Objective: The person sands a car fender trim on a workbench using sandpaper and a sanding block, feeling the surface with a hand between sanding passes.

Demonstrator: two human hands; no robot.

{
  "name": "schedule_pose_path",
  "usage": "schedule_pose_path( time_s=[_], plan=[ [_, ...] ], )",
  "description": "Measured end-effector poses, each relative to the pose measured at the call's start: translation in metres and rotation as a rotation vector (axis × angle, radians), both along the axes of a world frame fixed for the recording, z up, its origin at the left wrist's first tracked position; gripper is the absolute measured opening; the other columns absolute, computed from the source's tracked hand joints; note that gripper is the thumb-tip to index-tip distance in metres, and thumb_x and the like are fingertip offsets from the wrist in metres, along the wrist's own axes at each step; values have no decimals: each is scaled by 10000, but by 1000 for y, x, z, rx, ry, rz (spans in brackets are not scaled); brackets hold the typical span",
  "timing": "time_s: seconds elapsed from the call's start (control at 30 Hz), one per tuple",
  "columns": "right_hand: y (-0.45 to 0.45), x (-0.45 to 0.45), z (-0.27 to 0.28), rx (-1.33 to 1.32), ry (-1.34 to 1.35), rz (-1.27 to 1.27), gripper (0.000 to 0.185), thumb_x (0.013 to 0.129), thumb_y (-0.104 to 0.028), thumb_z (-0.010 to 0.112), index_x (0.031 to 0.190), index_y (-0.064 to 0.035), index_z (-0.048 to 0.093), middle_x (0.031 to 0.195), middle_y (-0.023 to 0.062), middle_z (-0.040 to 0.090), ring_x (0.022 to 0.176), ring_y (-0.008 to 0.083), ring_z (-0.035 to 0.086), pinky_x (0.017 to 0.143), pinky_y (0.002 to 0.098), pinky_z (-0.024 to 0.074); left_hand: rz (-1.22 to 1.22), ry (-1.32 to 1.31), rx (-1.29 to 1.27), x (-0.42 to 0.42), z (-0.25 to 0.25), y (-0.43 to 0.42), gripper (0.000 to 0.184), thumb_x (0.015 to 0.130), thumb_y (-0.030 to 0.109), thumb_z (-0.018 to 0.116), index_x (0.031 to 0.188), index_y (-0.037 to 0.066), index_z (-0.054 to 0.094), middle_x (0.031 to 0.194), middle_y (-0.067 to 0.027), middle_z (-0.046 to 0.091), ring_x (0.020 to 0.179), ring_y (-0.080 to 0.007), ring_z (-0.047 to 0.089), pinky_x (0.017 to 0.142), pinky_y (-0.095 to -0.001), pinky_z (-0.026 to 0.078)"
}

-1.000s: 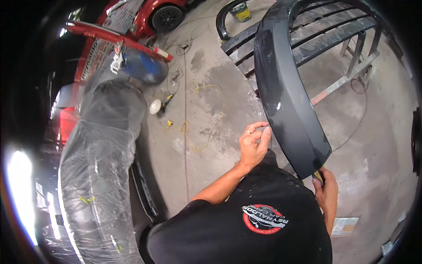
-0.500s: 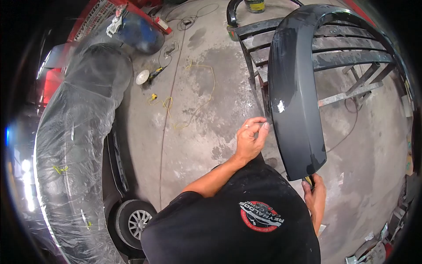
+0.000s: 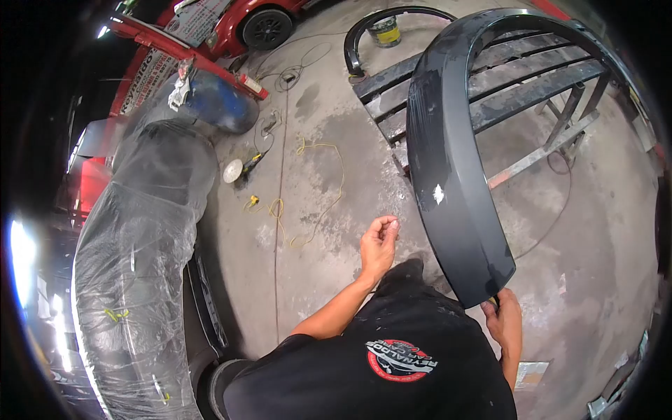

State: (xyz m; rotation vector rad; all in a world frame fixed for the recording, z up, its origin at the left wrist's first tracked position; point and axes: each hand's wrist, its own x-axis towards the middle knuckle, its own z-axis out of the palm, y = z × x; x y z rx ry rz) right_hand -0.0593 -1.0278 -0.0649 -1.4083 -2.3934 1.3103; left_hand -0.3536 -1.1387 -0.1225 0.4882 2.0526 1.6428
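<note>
A large curved dark grey fender flare [image 3: 458,168] arches across the right side, with wet-looking streaks near its top and a bright white reflection on its face. Just left of its lower part, my left hand [image 3: 379,245] is raised with thumb and fingers pressed together; what they hold, if anything, is too small to see. At the flare's lower end my right hand [image 3: 505,320] is closed round a small yellow and black item, mostly hidden by the flare and fingers.
A slatted metal stand [image 3: 535,101] lies beneath the flare. Behind it are a second curved trim and a bucket [image 3: 385,32]. A plastic-covered vehicle [image 3: 140,259] fills the left. A polisher [image 3: 234,170] and a yellow cord [image 3: 341,185] lie on the floor.
My left hand has moved down and left, away from the flare's edge, and its fingers have drawn together. My right hand stays by the flare's lower end. The camera view has shifted.
</note>
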Motion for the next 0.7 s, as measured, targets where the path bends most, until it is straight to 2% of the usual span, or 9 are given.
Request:
schedule_pose_path(
  time_s=[0.1,0.17,0.3,0.43,0.5,0.53,0.6,0.67,0.7],
  plan=[
    [2,-6,-12,-20,-12,-27,358,785,-28,681,1135,-6,607,1074,247,611,1030,430,568,872,469,456,-22,-15,-39,-10,1,3,159,979,167,619,995,9,631,848,-2,634,722,-61,562,660,-221,491],
    [9,-6,-28,114,-62,21,370,757,-19,673,1124,-7,626,1092,270,604,1048,437,565,883,480,462,-20,11,-1,-16,3,10,191,991,201,604,978,11,621,810,-1,623,696,-61,552,631,-220,470],
    [31,-5,-58,50,-39,98,370,736,-12,648,1106,-4,644,1101,291,603,1052,441,571,892,484,471,76,120,-74,-25,2,16,247,999,260,592,965,18,625,732,29,576,665,-55,507,601,-222,434],
    [80,-10,-71,13,-119,407,403,741,-24,648,1144,-18,639,1101,259,627,1049,438,584,890,482,480,149,192,88,-16,2,27,312,1029,244,530,844,7,614,755,-28,585,728,-98,557,676,-252,456],
    [107,-5,-86,-60,-72,438,411,754,-41,678,1163,-40,639,1113,239,631,1079,419,576,906,476,474,288,487,-31,3,15,35,349,1030,249,525,802,7,631,801,-40,596,828,-106,567,749,-259,455],
    [118,-5,-72,-59,-79,486,384,773,-45,691,1154,-32,642,1116,236,630,1096,409,568,929,468,461,345,334,-67,16,21,33,257,1014,221,557,923,-4,643,908,-45,625,925,-110,565,818,-258,447],
    [143,3,-70,-126,-25,571,375,778,-51,697,1148,-20,639,1123,234,629,1100,408,566,940,464,455,430,276,-62,54,37,39,220,1001,205,577,997,-10,624,966,-48,627,956,-110,560,844,-257,443],
    [157,19,-69,-155,4,644,359,783,-59,712,1126,7,632,1127,226,628,1110,408,560,952,460,446,452,175,-102,93,57,38,333,967,162,629,1222,-20,516,1138,-70,598,1057,-137,550,939,-272,432],
    [162,22,-68,-169,31,660,359,783,-59,712,1126,7,632,1127,226,628,1110,408,560,952,460,446,466,201,-120,108,63,36,333,967,162,629,1222,-20,516,1138,-70,598,1057,-137,550,939,-272,432]
  ],
)
